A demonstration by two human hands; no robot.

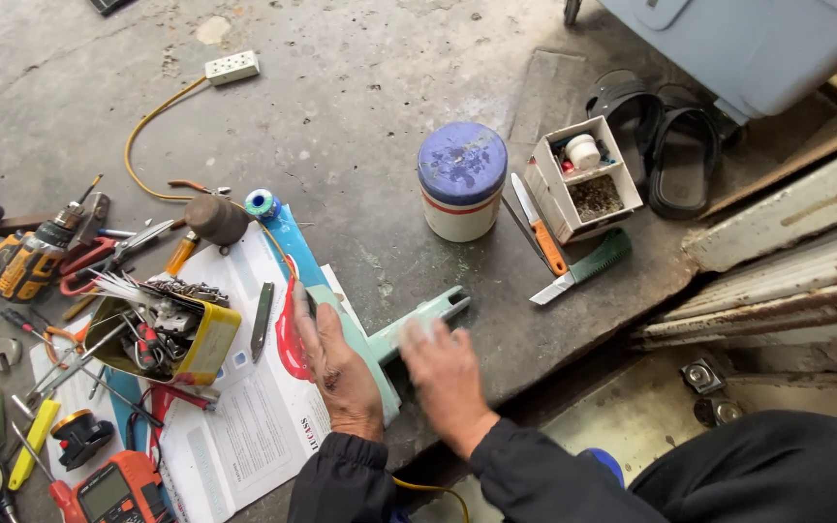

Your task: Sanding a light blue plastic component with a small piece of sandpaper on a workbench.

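Both hands down on a pale green metal bracket (409,334) lying on the concrete floor (360,116). Left hand (336,368) flat, fingers spread, pinning it against a printed sheet (244,426). Right hand (448,373) blurred, open over its arm. Yellow tin of tools (162,334) just left of left hand.

Soft, even daylight; faint shadows; right hand (449,376) motion-blurred.

At the lower middle of the frame, your left hand (336,373) and blurred right hand (448,373) rest on a pale green metal bracket (409,329) lying on the concrete floor (360,116).
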